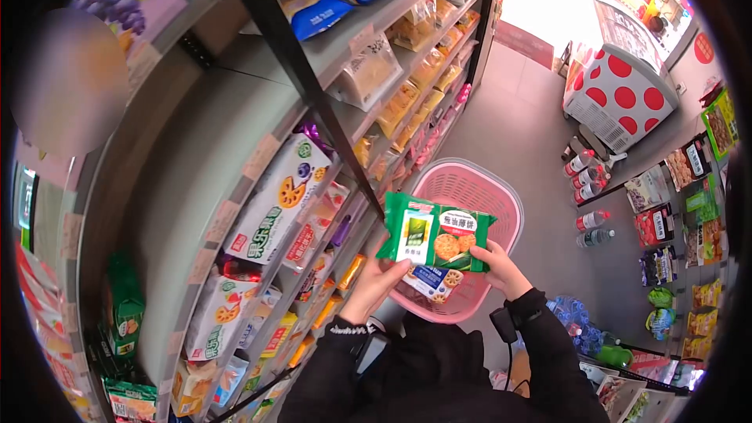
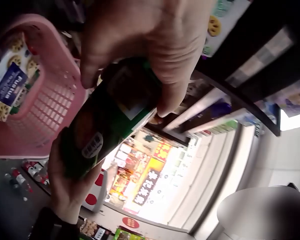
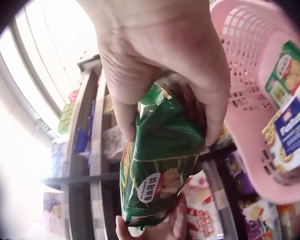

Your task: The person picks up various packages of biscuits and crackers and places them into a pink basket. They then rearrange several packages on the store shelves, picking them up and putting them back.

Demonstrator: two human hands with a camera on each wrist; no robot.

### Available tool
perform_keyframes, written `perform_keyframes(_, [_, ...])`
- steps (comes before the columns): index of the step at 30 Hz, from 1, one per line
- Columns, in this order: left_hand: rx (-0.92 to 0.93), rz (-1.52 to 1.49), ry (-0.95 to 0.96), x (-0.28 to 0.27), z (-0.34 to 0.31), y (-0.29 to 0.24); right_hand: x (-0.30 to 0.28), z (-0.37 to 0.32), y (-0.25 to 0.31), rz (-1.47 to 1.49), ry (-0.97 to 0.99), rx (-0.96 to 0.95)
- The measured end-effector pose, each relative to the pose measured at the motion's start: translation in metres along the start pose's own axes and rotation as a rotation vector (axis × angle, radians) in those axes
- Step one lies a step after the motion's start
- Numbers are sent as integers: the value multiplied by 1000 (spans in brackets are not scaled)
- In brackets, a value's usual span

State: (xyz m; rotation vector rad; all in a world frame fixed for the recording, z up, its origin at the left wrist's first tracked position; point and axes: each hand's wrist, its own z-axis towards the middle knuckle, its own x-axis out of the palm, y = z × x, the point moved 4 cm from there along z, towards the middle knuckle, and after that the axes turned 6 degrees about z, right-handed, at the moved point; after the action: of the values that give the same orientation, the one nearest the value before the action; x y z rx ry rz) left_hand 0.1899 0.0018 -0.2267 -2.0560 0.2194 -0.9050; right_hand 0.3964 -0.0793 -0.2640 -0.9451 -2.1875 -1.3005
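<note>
Both hands hold a green packet of round thin biscuits (image 1: 457, 245) by its two ends, over a pink plastic basket (image 1: 501, 188). The left hand (image 1: 374, 288) grips the packet's left end, its thumb lying on the front. At the other end, the right hand (image 1: 505, 270) pinches the corner with thumb and fingers. In the right wrist view, the wrapper (image 3: 160, 135) bulges between the hands. Inside the basket lie a white and blue cookie packet (image 3: 294, 127) and another green biscuit packet (image 3: 285, 75), partly covered by it.
Shelving with packaged snacks (image 1: 278, 196) runs along the left, close to the basket. Ahead on the right stands a white cabinet with red dots (image 1: 619, 98). Several bottles (image 1: 587, 180) stand on the floor by a rack of hanging snack bags (image 1: 658, 223). Grey floor (image 1: 509, 110) stretches between.
</note>
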Motion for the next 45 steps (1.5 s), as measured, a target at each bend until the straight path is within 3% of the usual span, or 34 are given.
perform_keyframes(3, [12, 218, -64, -14, 18, 30, -49, 15, -7, -12, -273, -75])
perform_keyframes(6, [-128, 173, -127, -35, 7, 54, -104, 48, -26, -9, -395, -117])
perform_keyframes(7, [-91, 229, -173, -41, 0, 56, -117, 56, -32, -4, -448, -130])
perform_keyframes(11, [-206, 328, -296, -74, -41, 60, -167, 91, -63, -71, -510, 20])
perform_keyframes(18, [-261, 269, -443, -101, -97, 67, -178, 113, -101, 47, -514, 129])
perform_keyframes(23, [-233, 219, -461, -102, -110, 64, -159, 95, -95, -55, -677, 202])
perform_keyframes(26, [-187, 221, -449, -103, -113, 58, -181, 94, -103, -125, -638, 193])
perform_keyframes(27, [-168, 231, -448, -107, -114, 54, -162, 87, -92, -175, -701, 201])
perform_keyframes(28, [-134, 238, -468, -110, -116, 50, -138, 83, -78, -296, -610, 139])
perform_keyframes(29, [-103, 280, -444, -113, -117, 49, -116, 87, -79, -39, -417, -11])
perform_keyframes(30, [-69, 327, -435, -115, -121, 42, -92, 78, -62, -271, -538, 3])
perform_keyframes(31, [-11, 375, -417, -115, -127, 30, -96, 87, -54, -560, -435, -272])
perform_keyframes(33, [119, 444, -417, -109, -143, -5, -107, 122, -37, -1229, -198, -168])
perform_keyframes(35, [297, 472, -479, -103, -173, -52, 2, 98, -7, -1038, 71, 34])
perform_keyframes(36, [376, 477, -503, -95, -189, -76, 58, 83, 5, -1048, 109, 14])
perform_keyframes(38, [594, 474, -579, -83, -231, -121, 168, 48, 15, -930, 442, -44])
perform_keyframes(42, [939, 552, -804, -84, -311, -168, 344, -18, 11, -1092, 885, -465])
perform_keyframes(45, [1055, 566, -987, -92, -347, -184, 434, -30, -21, -1166, 1065, -800])
